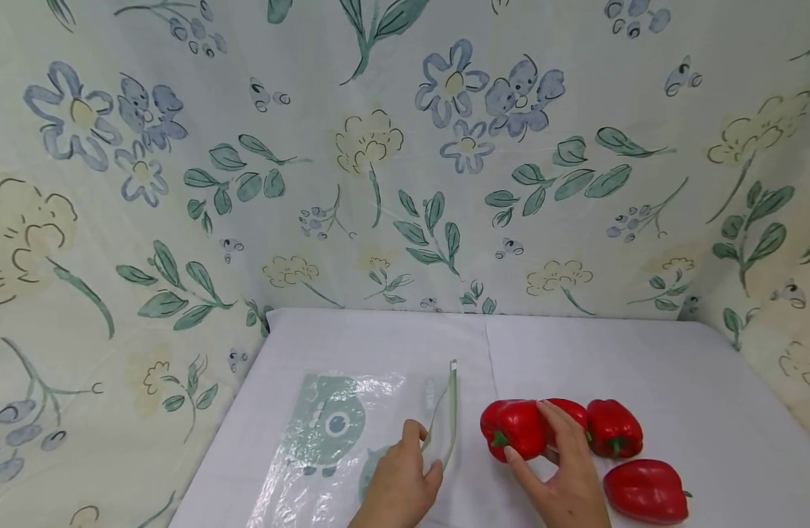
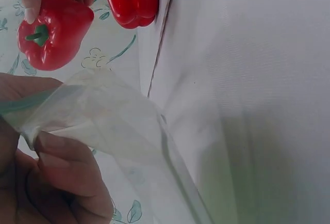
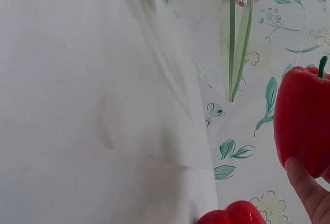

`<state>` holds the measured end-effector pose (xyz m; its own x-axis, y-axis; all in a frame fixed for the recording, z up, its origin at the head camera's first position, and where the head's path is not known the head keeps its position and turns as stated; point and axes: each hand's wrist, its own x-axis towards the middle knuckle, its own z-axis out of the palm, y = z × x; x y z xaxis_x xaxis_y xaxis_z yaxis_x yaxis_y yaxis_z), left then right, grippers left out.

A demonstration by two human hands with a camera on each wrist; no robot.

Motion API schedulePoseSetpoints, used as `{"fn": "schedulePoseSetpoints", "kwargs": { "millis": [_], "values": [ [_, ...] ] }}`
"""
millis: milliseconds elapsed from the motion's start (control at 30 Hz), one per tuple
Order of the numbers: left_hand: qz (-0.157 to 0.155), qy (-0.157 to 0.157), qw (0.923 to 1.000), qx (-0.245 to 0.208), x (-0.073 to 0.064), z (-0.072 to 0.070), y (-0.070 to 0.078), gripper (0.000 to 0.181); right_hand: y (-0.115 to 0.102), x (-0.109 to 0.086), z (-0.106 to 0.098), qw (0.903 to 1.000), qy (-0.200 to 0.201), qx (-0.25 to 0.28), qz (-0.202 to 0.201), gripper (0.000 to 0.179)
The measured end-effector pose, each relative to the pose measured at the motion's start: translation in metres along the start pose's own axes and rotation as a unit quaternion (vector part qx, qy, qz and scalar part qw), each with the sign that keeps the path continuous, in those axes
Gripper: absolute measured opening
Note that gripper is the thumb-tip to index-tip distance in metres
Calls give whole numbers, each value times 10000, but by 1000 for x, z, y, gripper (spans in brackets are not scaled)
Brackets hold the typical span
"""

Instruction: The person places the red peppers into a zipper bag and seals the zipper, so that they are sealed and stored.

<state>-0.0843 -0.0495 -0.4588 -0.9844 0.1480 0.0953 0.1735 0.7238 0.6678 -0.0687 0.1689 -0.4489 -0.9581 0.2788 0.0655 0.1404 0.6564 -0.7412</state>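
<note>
A clear zip bag with a green cartoon print lies on the white table. My left hand pinches the bag's edge at its right-hand mouth, and the two green-edged sides stand apart there. In the left wrist view, the bag's clear film stretches from between thumb and fingers. Just right of the mouth, my right hand grips a red bell pepper with its green stem toward the lower left. The right wrist view shows that same bell pepper raised, a finger against its side.
More red bell peppers sit on the right: one partly hidden behind the right hand, one beside it, and one lying nearer the front. A floral curtain rises behind the white table.
</note>
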Motion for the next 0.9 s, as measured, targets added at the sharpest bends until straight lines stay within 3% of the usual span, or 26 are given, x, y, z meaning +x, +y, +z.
{"fn": "schedulePoseSetpoints", "kwargs": {
  "millis": [267, 400, 900],
  "values": [
    [-737, -444, 9959, -276, 4, -5, 6, 50, -16, 7, 16, 9968, -511, 583, -179, 105],
    [-925, -554, 9932, -436, 4, -6, 9, 49, -20, 5, 29, 9932, -806, 823, -181, 104],
    [146, 371, 9981, -466, 2, -12, 12, 16, -21, 4, 45, 9900, -921, 871, -624, 91]
  ]
}}
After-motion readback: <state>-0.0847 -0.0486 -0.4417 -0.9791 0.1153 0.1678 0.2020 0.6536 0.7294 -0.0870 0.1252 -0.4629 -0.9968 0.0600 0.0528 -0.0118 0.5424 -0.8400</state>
